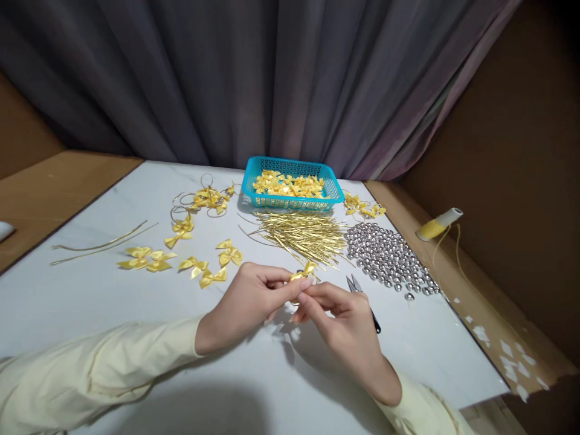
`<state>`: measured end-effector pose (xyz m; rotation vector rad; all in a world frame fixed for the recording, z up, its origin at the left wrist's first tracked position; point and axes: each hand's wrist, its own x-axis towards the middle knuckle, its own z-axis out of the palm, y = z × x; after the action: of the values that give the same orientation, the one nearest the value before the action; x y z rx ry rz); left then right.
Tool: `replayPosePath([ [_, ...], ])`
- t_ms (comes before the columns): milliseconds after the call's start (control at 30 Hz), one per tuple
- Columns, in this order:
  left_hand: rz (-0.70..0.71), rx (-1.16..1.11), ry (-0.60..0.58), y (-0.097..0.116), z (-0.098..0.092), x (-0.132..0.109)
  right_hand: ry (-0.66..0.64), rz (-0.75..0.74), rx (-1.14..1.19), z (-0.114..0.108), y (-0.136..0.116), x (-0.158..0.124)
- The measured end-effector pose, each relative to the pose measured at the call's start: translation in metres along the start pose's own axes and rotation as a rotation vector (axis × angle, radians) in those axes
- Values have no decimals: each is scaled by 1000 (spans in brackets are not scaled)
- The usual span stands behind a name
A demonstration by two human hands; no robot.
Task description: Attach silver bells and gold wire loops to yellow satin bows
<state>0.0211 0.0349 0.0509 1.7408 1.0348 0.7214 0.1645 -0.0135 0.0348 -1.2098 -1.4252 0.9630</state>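
My left hand [254, 293] pinches a small yellow ribbon bow [309, 269] between thumb and forefinger. The fingertips of my right hand [344, 323] close on the near side of the same bow and touch the left thumb. Part of a thin gold tie [295, 304] curves out below the fingers; most of it is hidden. Beyond the hands lies a pile of gold twist ties [306, 235]. Black-handled scissors [377, 323], blades partly apart, lie beside and partly behind my right hand. Loose yellow bows [212, 277] rest to the left of my hands.
A blue plastic basket [294, 204] of yellow bows stands at the back. Silver bell-like pieces [385, 254] spread at the right. Looped bows lie in clusters at left [208, 198] and right [362, 206]. Two gold ties [102, 246] lie far left; a yellow thread spool [432, 228] sits far right.
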Motion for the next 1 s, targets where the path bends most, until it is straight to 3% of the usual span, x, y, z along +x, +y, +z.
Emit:
replayPosePath([
  [233,62,72,95,-1,0,2,-10,-1,-42,-5,-2,-1],
  [367,108,110,147,-2,-1,3,232,-126,-162,-16,-5,-1],
  [433,129,125,152,-3,-2,3,264,-130,-196,-20,-5,2],
  [700,255,166,135,-5,-1,1,-187,183,205,-28,5,15],
  [867,279,227,121,-5,-1,1,-221,291,322,-32,6,18],
  [1000,345,273,135,-5,-1,1,-210,321,287,-33,5,19],
])
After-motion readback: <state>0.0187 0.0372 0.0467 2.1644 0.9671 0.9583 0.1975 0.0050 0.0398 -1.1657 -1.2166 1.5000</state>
